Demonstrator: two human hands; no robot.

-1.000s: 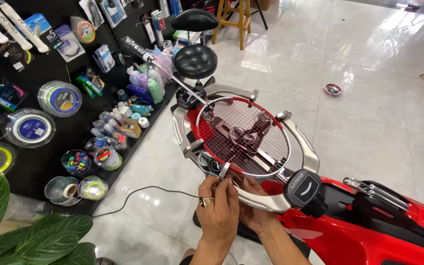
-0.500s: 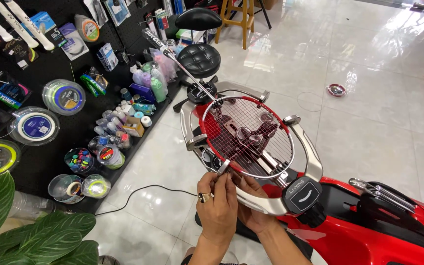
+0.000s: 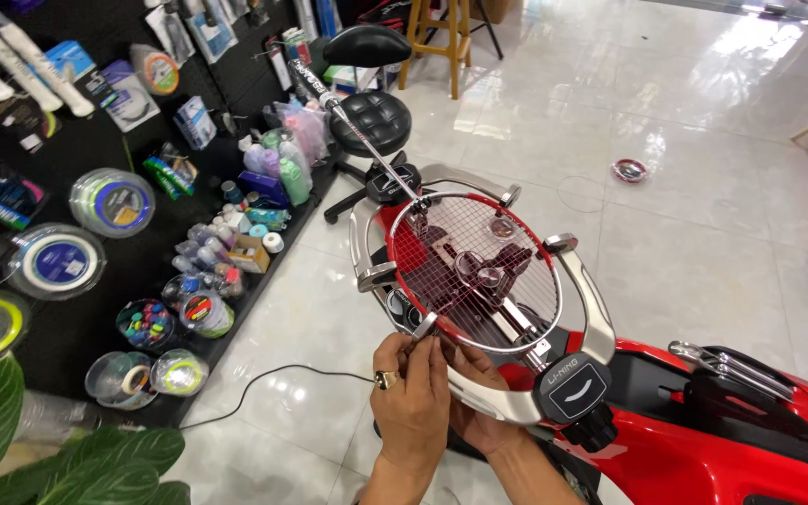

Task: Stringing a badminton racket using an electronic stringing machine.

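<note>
At your fingertips, close in front of you, sits the near rim of the racket (image 3: pixel 472 271), clamped flat in the red stringing machine (image 3: pixel 703 440). Your left hand (image 3: pixel 411 402), ring on one finger, lies over your right hand (image 3: pixel 481 411); both are bunched together, fingers pinched at the frame edge by a side support. Whether they grip a string I cannot tell. The racket's long axis runs away from you and leftward: head just beyond your hands, shaft and handle (image 3: pixel 303 77) farther off. Left hand is uppermost and nearer the rim. Beyond the handle stands a black stool (image 3: pixel 370 117); left of your hands, string reels (image 3: pixel 112 202) hang on a dark wall.
</note>
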